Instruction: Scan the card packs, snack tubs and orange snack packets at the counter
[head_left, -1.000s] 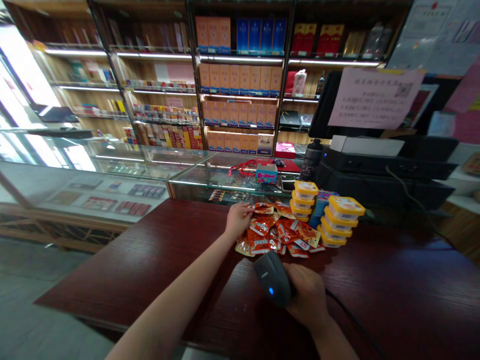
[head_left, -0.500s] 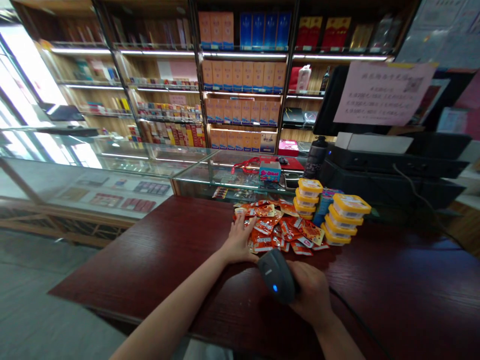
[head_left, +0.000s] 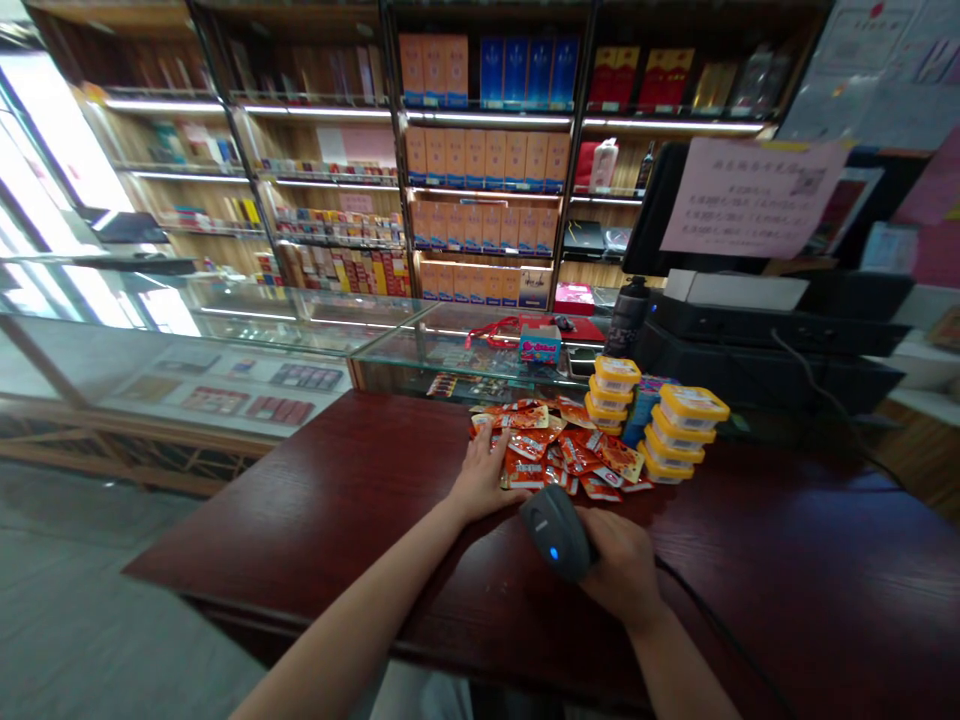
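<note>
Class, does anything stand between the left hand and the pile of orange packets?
Nothing visible does: the left hand overlaps the left edge of the orange packets. The scanner is to its right; the yellow-lidded tubs stand at the pile's right.

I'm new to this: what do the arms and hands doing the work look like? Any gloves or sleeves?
They're a person's own. The left hand and right hand are ungloved, and the left forearm and right forearm show no sleeve, watch or bracelet. Rings or nail polish are too small to tell.
</note>
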